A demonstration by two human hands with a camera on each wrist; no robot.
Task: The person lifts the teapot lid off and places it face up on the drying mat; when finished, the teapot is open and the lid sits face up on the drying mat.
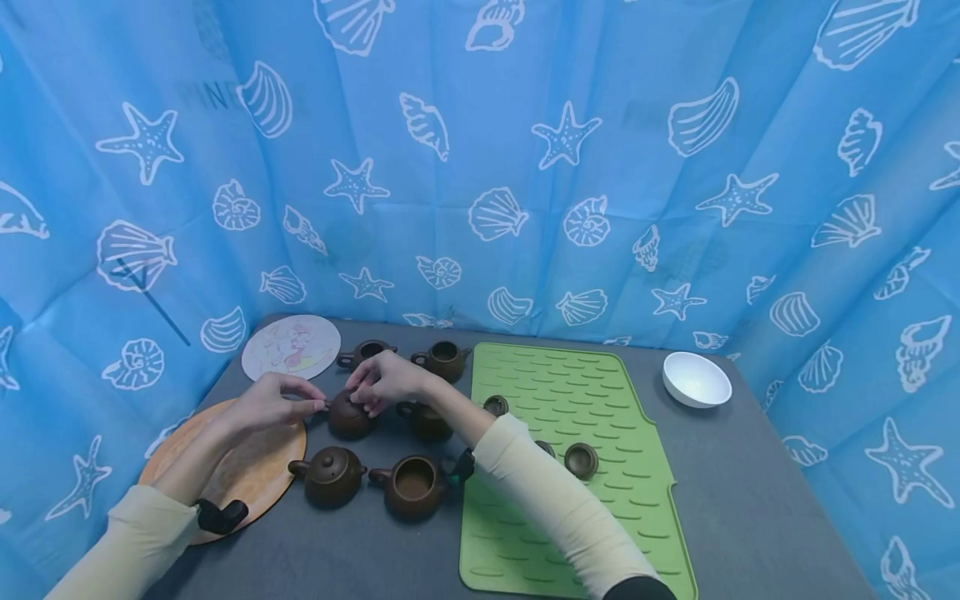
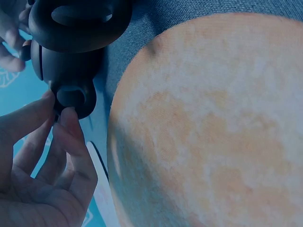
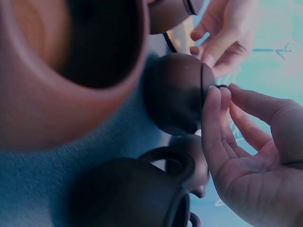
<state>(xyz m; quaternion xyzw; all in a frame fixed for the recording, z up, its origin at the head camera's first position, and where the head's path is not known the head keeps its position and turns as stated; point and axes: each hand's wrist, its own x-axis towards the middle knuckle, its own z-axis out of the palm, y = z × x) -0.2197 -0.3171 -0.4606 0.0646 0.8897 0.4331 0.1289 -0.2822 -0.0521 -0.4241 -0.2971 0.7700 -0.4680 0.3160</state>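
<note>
A dark brown teapot (image 1: pixel 351 418) stands on the grey table with its lid on. My left hand (image 1: pixel 273 403) pinches its loop handle between thumb and fingers; the left wrist view shows the handle (image 2: pixel 89 97) at the fingertips. From above, my right hand (image 1: pixel 390 379) pinches the knob of the lid, and in the right wrist view the lid sits against the teapot body (image 3: pixel 173 94). Nearer the front are another lidded teapot (image 1: pixel 330 478) and a lidless one (image 1: pixel 414 490). Beside the right wrist is a partly hidden teapot (image 1: pixel 427 423).
Two more teapots stand behind, one of them open-topped (image 1: pixel 444 360). On the green mat (image 1: pixel 570 375) lie small brown lids, including one upturned (image 1: pixel 581 460). A white bowl (image 1: pixel 697 380) is at right, a round orange-brown mat (image 1: pixel 255 475) and a pale disc (image 1: pixel 291 346) at left.
</note>
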